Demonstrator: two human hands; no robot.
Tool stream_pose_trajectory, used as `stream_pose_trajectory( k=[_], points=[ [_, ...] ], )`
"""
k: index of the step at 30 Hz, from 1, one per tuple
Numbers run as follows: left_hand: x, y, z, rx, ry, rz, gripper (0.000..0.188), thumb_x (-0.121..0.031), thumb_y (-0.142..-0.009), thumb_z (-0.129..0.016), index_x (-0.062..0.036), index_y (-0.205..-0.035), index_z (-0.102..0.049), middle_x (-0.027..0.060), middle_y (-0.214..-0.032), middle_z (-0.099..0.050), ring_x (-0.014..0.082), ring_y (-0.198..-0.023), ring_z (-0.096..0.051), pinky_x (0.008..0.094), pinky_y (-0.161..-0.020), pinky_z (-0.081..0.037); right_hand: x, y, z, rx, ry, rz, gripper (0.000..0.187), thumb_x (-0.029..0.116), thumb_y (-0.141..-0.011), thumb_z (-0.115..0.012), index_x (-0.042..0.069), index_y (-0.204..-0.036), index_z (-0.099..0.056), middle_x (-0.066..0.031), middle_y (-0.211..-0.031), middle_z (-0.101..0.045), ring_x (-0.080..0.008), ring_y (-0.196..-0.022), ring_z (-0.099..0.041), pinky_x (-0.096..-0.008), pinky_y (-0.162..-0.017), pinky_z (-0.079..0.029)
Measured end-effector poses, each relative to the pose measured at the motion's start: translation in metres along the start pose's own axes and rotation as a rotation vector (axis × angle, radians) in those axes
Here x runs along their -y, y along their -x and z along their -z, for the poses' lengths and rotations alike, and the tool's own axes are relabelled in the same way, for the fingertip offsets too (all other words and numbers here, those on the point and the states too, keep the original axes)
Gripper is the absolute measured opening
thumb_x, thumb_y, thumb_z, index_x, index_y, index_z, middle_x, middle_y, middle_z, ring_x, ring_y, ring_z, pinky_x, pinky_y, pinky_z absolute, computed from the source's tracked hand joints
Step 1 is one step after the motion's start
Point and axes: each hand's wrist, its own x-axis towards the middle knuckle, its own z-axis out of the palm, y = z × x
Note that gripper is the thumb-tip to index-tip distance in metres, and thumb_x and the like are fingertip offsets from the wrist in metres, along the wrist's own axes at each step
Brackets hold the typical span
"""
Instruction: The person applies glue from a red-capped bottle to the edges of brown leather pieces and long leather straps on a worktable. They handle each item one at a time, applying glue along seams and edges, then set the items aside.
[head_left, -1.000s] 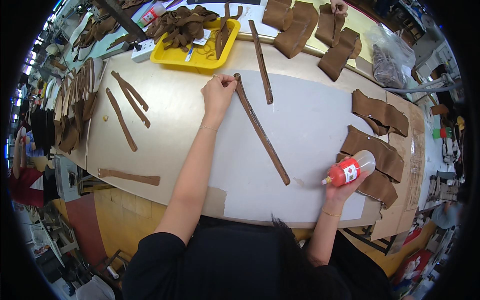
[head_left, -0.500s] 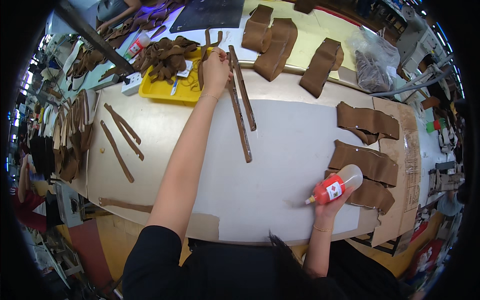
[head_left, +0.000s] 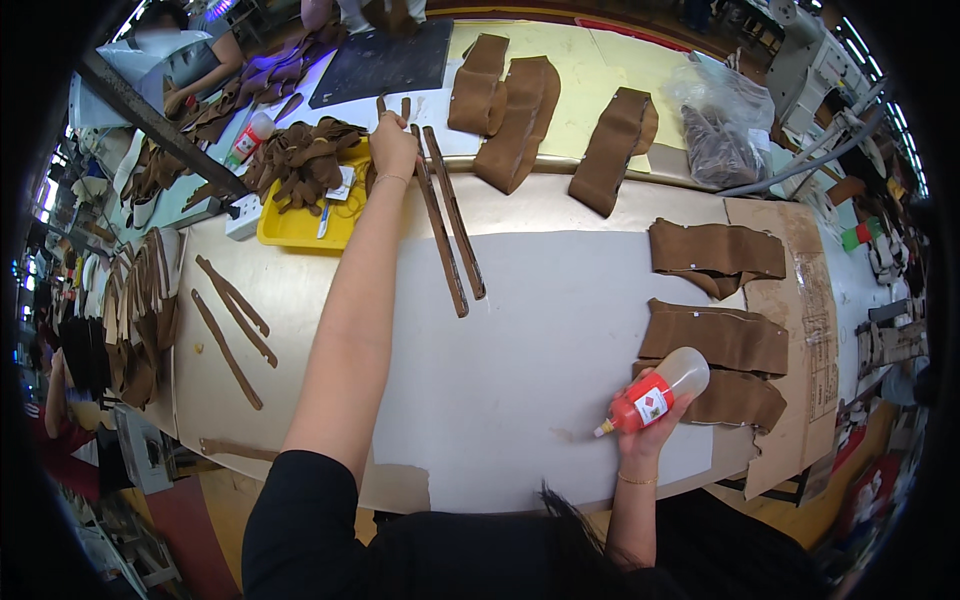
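Note:
My left hand is closed at the far side of the table, with two ends of a narrow brown strip showing past its fingers. Beside the fingers lie two long strips with dark, shiny faces, a left strip and a right strip, nearly parallel. My right hand grips a squeeze bottle with a red band and a pale nozzle pointing down left. It is near the grey sheet's right side. Folded wide brown bands lie just beyond the bottle.
A yellow tray heaped with brown strips stands left of my left hand. Loose strips lie at left. More brown bands and a plastic bag are at the back. A person sits at the far left.
My view has tilted up and shifted right. My left hand and the left long strip have slid slightly farther away over the table. My right hand still holds the bottle.

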Motion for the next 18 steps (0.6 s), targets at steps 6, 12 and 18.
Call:
stream_pose_trajectory(
  k=[6,12,18],
  points=[
    [0.0,-0.024,0.0,0.092,-0.201,0.102,0.013,-0.001,-0.081,-0.053,-0.0027,-0.093,-0.059,0.0146,-0.074,-0.068,0.0228,-0.053,-0.067,0.034,-0.059,-0.054,0.0,0.0,0.001,-0.041,0.009,-0.003,0.079,0.075,-0.078,-0.049,0.003,-0.11,-0.053,-0.0063,-0.087,-0.063,-0.0192,-0.072,-0.063,-0.0369,-0.065,-0.053],
    [-0.007,-0.031,0.001,0.016,-0.283,-0.048,0.024,-0.002,-0.079,-0.054,-0.0036,-0.103,-0.06,0.0184,-0.085,-0.067,0.0263,-0.075,-0.069,0.0363,-0.068,-0.052,0.0,0.002,-0.001,-0.09,-0.036,-0.026,0.08,0.076,-0.079,-0.047,0.003,-0.109,-0.054,-0.0071,-0.083,-0.062,-0.0199,-0.069,-0.062,-0.0374,-0.06,-0.053],
    [-0.043,0.029,0.016,-0.008,-0.129,-0.388,0.037,-0.006,-0.078,-0.064,-0.0012,-0.112,-0.049,0.0155,-0.088,-0.062,0.0298,-0.081,-0.064,0.0394,-0.073,-0.049,-0.001,0.001,0.002,-0.105,-0.045,-0.07,0.08,0.075,-0.079,-0.047,0.002,-0.111,-0.054,-0.0079,-0.082,-0.062,-0.0233,-0.072,-0.064,-0.041,-0.065,-0.055]
  ],
)
